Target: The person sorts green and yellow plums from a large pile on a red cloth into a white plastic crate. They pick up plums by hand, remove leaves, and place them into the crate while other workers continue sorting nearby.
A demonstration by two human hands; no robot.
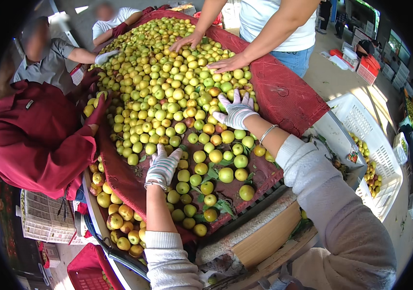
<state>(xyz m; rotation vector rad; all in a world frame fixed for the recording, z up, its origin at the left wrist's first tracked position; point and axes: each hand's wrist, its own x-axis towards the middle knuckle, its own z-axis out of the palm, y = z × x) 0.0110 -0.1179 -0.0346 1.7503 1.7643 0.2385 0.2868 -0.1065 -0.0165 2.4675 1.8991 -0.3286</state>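
Observation:
A broad heap of small round yellow-green fruit [170, 90], some blushed red-brown, covers a table lined with dark red mesh cloth [282, 90]. My left hand [163, 165], in a striped knit glove, rests at the heap's near edge with its fingers apart, touching fruit. Farther right, my right hand [237, 110] wears a matching glove and lies spread over the fruit. Neither hand appears to grip anything. Between my arms, looser fruit [225, 174] and green leaves [224, 206] are scattered on the cloth.
Redder fruit [121, 217] fills a trough along the left side. A white plastic crate [377, 134] holding fruit stands at right. Across the heap, a person's bare hands [230, 63] rest on fruit; several other people work along the left. A red crate [90, 268] sits lower left.

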